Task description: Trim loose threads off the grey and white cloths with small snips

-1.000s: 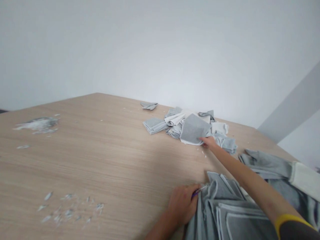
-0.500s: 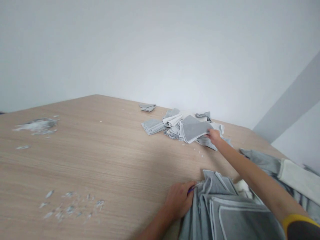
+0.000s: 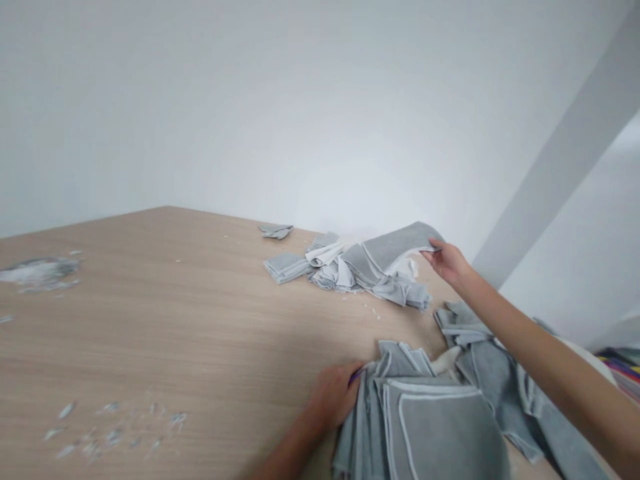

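My right hand (image 3: 446, 261) pinches the edge of a grey cloth piece (image 3: 400, 245) with a white border and holds that end up off the table. The cloth's other end rests on a loose pile of folded grey and white cloths (image 3: 325, 273) near the wall. My left hand (image 3: 336, 395) is closed at the left edge of a thick stack of grey cloths (image 3: 445, 427), touching it. A small purple tool (image 3: 355, 377) shows at its fingertips; most of it is hidden, so its kind is unclear.
Rumpled grey cloths (image 3: 493, 373) lie right of the stack, under my right forearm. Scraps of lint and thread (image 3: 114, 437) are scattered at the front left, with a larger heap (image 3: 43, 273) behind. A crumpled grey cloth (image 3: 276, 231) lies near the white wall (image 3: 300, 120).
My right hand has moved right and lifted the near end of the grey cloth off the pile. The view has turned slightly to the right. My left hand stays at the stack.
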Demonstrator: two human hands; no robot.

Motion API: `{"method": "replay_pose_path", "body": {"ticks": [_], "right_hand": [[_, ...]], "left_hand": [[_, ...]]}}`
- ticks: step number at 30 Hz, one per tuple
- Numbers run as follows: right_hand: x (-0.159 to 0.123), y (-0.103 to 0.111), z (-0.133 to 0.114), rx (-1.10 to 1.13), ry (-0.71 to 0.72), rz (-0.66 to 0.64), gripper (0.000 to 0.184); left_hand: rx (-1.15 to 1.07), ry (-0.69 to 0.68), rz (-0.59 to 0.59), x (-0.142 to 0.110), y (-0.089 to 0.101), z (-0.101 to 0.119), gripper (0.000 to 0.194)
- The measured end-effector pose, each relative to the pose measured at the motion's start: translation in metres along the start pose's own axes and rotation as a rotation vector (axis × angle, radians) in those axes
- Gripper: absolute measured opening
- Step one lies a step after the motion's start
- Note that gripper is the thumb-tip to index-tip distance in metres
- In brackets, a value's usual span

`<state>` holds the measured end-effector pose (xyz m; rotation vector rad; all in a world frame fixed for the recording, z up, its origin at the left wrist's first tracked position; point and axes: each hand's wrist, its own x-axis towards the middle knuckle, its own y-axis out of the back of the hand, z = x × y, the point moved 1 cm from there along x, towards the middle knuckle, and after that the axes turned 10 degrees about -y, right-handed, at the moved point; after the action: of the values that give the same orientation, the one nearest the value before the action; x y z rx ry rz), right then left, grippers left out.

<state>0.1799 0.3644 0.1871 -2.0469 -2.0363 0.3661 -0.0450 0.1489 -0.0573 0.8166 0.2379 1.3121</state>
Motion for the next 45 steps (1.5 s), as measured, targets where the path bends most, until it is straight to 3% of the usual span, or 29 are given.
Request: {"method": "replay_pose_path", "body": {"ticks": [5,10,14,19,22,26,29,34,40,45], "right_hand": [[-0.072,0.020,-0.031,0.107,-0.011,-0.028,0.019],[-0.149,0.052,-0.024,0.154,-0.038,-0.060,0.020],[-0.202,0.087,0.014,0.170,-0.147,-0.060,0.018],[-0.241,0.140,0.094,0.208,-0.380,0.048,0.012],[-0.252,0.173,0.133,0.183,-0.382,0.165,0.009],[-0.270,0.197,0.154,0.145,-0.346,0.178,0.006],[-0.288,0.197,0.157,0.136,-0.324,0.154,0.009],[-0.309,0.179,0.164,0.200,-0.335,0.092,0.013],[-0.304,0.146,0.170,0.328,-0.345,0.032,0.012],[-0.292,0.123,0.169,0.402,-0.257,0.035,0.028]], "left_hand": [[0.021,-0.058,0.012,0.000,0.001,0.002,0.040],[0.048,-0.084,0.020,0.001,0.002,0.005,0.040],[0.073,-0.098,0.005,0.002,0.004,0.008,0.039],[0.118,-0.082,-0.010,0.001,0.005,0.010,0.040],[0.140,-0.068,-0.017,0.000,0.005,0.010,0.040],[0.161,-0.059,-0.028,0.002,0.003,0.009,0.040],[0.175,-0.054,-0.034,0.003,0.001,0.006,0.040],[0.201,-0.074,-0.038,0.004,0.000,0.004,0.041],[0.240,-0.086,-0.040,0.004,0.001,0.005,0.042],[0.251,-0.115,-0.040,0.004,0.002,0.005,0.042]]}}
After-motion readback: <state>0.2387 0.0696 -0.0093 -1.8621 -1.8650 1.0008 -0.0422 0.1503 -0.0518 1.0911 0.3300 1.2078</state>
